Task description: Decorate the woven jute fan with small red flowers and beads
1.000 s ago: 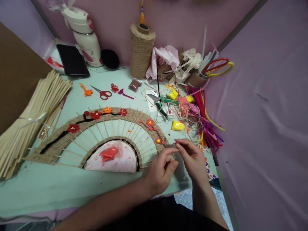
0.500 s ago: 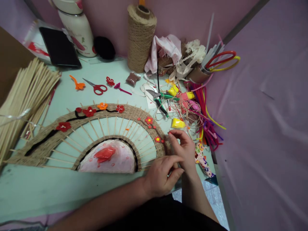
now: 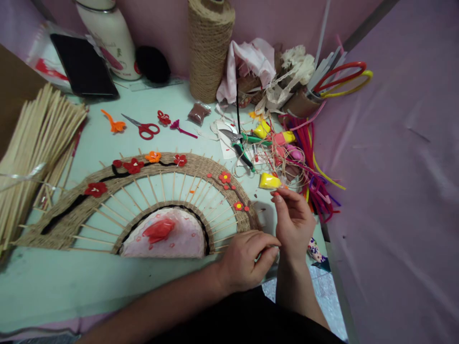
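A woven twine fan (image 3: 201, 165) with thin wooden ribs lies flat on the table, decorated with red and orange flowers and small red dots. At its pale pink half-round centre (image 3: 132, 246) rests a bag of red clay (image 3: 159, 231). My right hand (image 3: 296, 224) is just past the fan's right end, thumb and index finger pinching a small red piece of clay (image 3: 275, 194). My left hand (image 3: 249, 260) hovers over the fan's lower right corner. Its thumb and index tips come together; whatever they hold, if anything, is too small to make out.
Green-handled pruning shears (image 3: 239, 145), yellow clay packets (image 3: 269, 180) and tangled twine lie behind my right hand. Red scissors (image 3: 147, 130) sit behind the fan. A twine spool (image 3: 211, 52) and white bottle (image 3: 109, 43) stand at the back; wooden sticks (image 3: 43, 143) lie left.
My right hand has moved right, away from the fan's edge, still pinching the red piece. My left thumb and index finger have closed together. The view has shifted slightly.
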### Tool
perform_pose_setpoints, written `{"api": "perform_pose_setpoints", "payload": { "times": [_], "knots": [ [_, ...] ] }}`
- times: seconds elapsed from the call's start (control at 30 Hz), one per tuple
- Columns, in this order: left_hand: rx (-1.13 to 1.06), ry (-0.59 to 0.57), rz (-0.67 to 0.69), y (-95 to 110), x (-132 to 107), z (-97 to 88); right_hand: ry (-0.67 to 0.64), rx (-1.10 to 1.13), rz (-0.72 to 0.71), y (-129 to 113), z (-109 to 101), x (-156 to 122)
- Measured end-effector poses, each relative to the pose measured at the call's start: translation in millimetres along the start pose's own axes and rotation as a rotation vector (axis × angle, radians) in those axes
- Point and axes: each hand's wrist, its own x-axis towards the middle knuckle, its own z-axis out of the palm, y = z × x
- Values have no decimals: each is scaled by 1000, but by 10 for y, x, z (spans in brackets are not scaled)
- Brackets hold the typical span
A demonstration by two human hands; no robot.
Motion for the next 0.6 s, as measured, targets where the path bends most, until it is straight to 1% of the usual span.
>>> {"api": "perform_pose_setpoints", "payload": {
  "times": [0.07, 0.2, 0.33, 0.43, 0.5, 0.6],
  "knots": [
    [-3, 5, -4, 4, 4, 3, 60, 10, -43, -41, -11, -3],
    [24, 31, -29, -4, -12, 34, 121, 65, -105, -73, -31, 30],
    [40, 48, 3, -29, -43, 86, 116, 149, -104, -69, 48, 100],
    [24, 46, 32, -34, -54, 97, 105, 137, -73, -85, 94, 140],
    [11, 42, -6, -35, -54, 88, 100, 109, -72, -99, 55, 146],
    [-26, 32, -125, -41, -52, 70, 53, 27, -92, -104, -124, 122]
  ]
}}
